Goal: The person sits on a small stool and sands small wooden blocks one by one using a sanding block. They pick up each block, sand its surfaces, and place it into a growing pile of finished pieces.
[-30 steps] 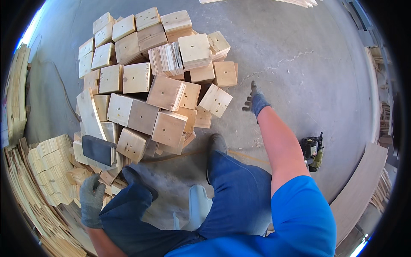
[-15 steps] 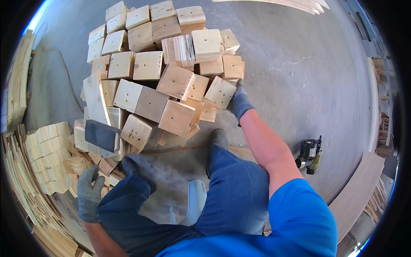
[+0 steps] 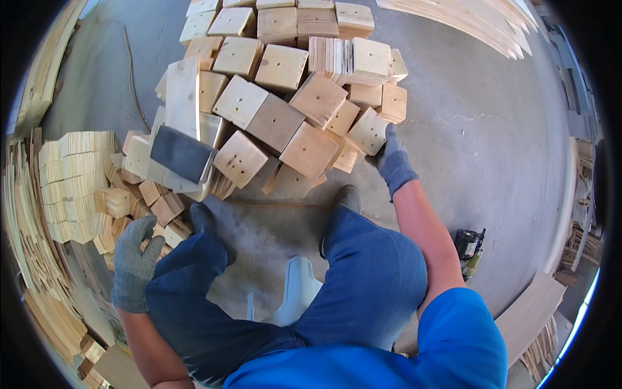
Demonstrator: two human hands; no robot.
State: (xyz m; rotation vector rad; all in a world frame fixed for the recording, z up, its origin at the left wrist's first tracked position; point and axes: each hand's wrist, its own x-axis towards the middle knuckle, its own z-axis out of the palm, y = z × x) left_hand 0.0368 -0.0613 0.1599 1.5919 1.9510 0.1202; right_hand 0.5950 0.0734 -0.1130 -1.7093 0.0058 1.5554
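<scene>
below-left of the black block (image 3: pixel 181 154), the left hand (image 3: pixel 136 262) is held empty, fingers loosely curled. right of the black block, the drilled block (image 3: pixel 367 133) is met at its right edge by the right hand (image 3: pixel 392 161); whether it is pinched cannot be told. opposite edges should be gripped squarely.

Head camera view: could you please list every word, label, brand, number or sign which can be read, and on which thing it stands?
No text can be read.
Wooden block at the right hand: only small dark spots, no lettering visible.
Dark slab on the pile: no lettering visible.
Black and green tool on the floor: any marking is too small to read.
</scene>
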